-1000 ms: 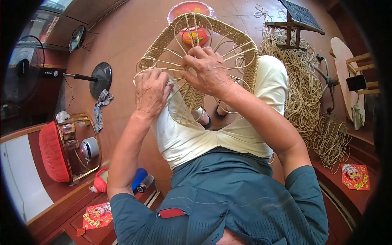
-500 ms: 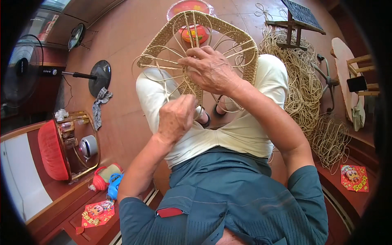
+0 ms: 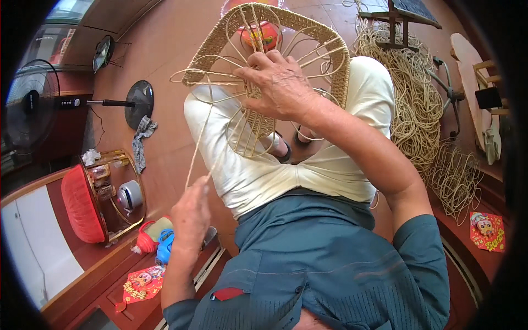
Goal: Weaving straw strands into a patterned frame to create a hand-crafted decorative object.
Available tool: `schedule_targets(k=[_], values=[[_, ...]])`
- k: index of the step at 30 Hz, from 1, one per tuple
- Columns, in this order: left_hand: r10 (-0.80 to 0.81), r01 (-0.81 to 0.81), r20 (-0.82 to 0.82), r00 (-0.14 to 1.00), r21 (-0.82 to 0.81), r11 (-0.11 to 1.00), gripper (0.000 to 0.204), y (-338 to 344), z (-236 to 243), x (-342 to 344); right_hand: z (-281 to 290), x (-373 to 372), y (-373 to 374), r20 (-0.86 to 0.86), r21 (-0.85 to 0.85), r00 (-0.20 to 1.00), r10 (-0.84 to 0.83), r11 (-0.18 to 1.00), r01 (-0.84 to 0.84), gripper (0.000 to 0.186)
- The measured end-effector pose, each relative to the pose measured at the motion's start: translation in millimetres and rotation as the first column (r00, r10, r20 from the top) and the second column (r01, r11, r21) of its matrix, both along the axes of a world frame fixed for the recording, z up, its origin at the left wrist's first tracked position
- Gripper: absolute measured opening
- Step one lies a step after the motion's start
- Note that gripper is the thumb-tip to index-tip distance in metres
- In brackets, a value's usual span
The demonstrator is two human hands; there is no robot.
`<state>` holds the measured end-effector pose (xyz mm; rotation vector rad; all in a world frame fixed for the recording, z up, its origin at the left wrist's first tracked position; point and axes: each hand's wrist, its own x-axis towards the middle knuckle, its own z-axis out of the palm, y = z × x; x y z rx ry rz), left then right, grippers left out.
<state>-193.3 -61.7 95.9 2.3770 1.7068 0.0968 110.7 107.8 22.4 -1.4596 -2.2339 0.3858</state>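
A woven straw frame (image 3: 336, 66), squarish and rimmed, with looped cord spokes round a central strip, rests on my knees in cream trousers (image 3: 366, 91). My right hand (image 3: 275, 88) is closed on the spokes near its middle, covering part of the centre. Lower left, beside my left thigh, my left hand (image 3: 191, 212) is closed on a pale cord (image 3: 198, 144) that runs taut up to the frame's left side. This hand is slightly blurred.
A big pile of cord (image 3: 407, 104) lies right, by a dark wooden stool (image 3: 401, 25) and a pale board (image 3: 467, 93). Left are a fan (image 3: 33, 104), its round base (image 3: 140, 104), a cloth (image 3: 144, 135) and a rack with a red bowl (image 3: 82, 203). Red bowls (image 3: 261, 36) sit beyond the frame.
My left hand has left the frame's left edge and moved down and outward to the left, drawing cord out. My right hand stays at the middle, slightly higher in view with the frame.
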Motion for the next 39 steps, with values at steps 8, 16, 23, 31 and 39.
schedule_targets(k=[8,16,23,31,39], values=[[0.115,-0.156,-0.262,0.958,-0.142,0.978,0.031,-2,59,-7,1,-2,-2,-0.022,0.021,0.999,-0.025,0.999,0.025,0.062],[0.698,-0.512,0.111,0.708,-0.600,0.615,0.088,11,68,-29,0,-4,-5,-0.101,0.010,0.994,-0.045,0.999,0.046,0.055],[0.885,-0.658,0.362,0.293,-0.595,0.461,0.067,-20,-15,-163,-1,-4,-4,-0.100,0.006,0.994,-0.053,0.999,0.054,0.055],[0.873,-0.877,-0.105,0.477,-0.130,0.464,0.046,-41,-25,-221,-9,0,1,-0.089,0.011,0.996,-0.025,1.000,0.026,0.055],[0.087,-0.144,0.262,0.961,0.207,0.968,0.023,34,-49,52,-6,0,2,-0.056,-0.007,0.998,-0.021,1.000,0.021,0.064]])
